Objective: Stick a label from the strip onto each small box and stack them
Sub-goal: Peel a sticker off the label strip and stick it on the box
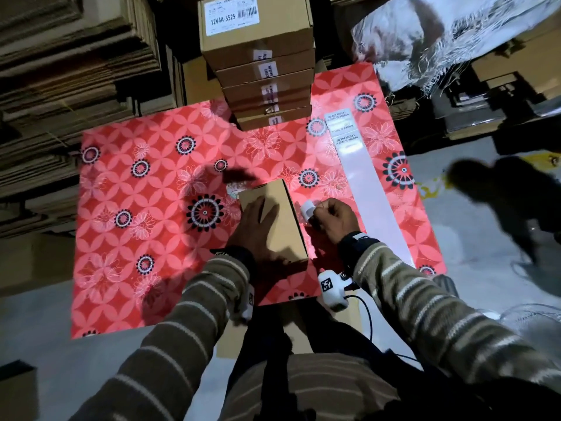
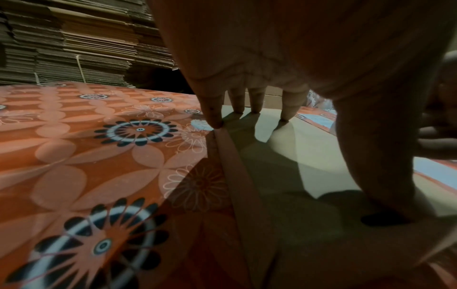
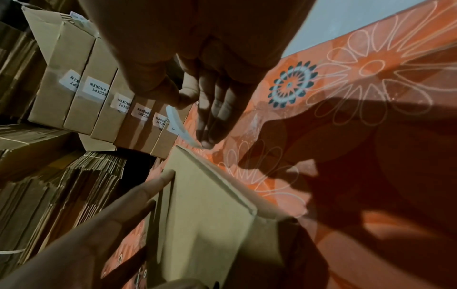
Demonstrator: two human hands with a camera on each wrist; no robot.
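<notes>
1. Cardboard sheets, flattened and bundled in tall piles, fill the 9 to 11 o'clock side of the head view, off the edge of the red flowered mat.
2. Left hand lies flat on top of the small box, fingers straight and spread, pressing it down without curling round it; the left wrist view shows the fingertips standing on the lid and the thumb planted near the closer edge.
3. Small box sits at the middle of the mat, long axis running roughly from 6 to 12 o'clock, its top bare of any sticker.
4. Stack of boxes rises at 12 o'clock from the small box, each one carrying a white seal sticker on its near face and the top one a printed barcode label.
5. Right hand is just beside the small box at 3 o'clock, thumb and fingers pinching a curled white label; in the right wrist view the label hangs close to the box's far corner, and whether it touches the cardboard cannot be told.
6. Label strip lies on the mat at 1 to 2 o'clock from the small box, a few printed stickers at its far end, glossy bare backing nearer.
</notes>
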